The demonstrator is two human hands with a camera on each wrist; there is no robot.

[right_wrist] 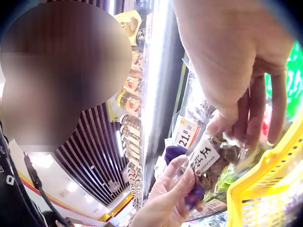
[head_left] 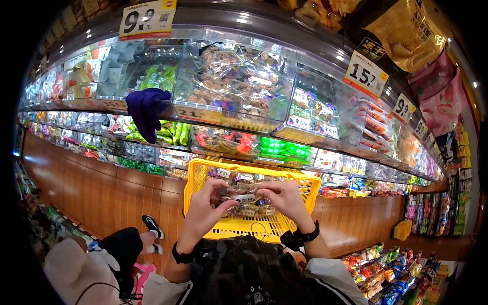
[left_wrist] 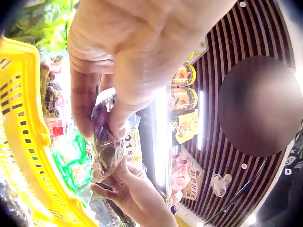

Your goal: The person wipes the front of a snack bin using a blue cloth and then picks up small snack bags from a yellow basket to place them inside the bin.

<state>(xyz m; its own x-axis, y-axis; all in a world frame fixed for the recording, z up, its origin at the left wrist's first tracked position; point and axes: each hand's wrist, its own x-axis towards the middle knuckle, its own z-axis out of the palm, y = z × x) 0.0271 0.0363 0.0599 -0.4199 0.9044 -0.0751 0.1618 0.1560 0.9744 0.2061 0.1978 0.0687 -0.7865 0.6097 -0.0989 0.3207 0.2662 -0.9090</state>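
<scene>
Pinching snack packet (head_left: pixel 243 194) by its ends with left hand (head_left: pixel 203 207) and right hand (head_left: pixel 287 198), held taut just above yellow basket (head_left: pixel 190 190), likely so label faces up.

Both hands (left_wrist: pixel 128 61) pinching a clear snack packet (left_wrist: pixel 105 146), beside yellow basket (left_wrist: pixel 21 142)

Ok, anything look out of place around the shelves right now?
Yes: a dark blue cloth is draped over the front edge of a clear snack bin, upper left of the yellow basket. It looks like no packaged product, unlike everything around it.
</scene>
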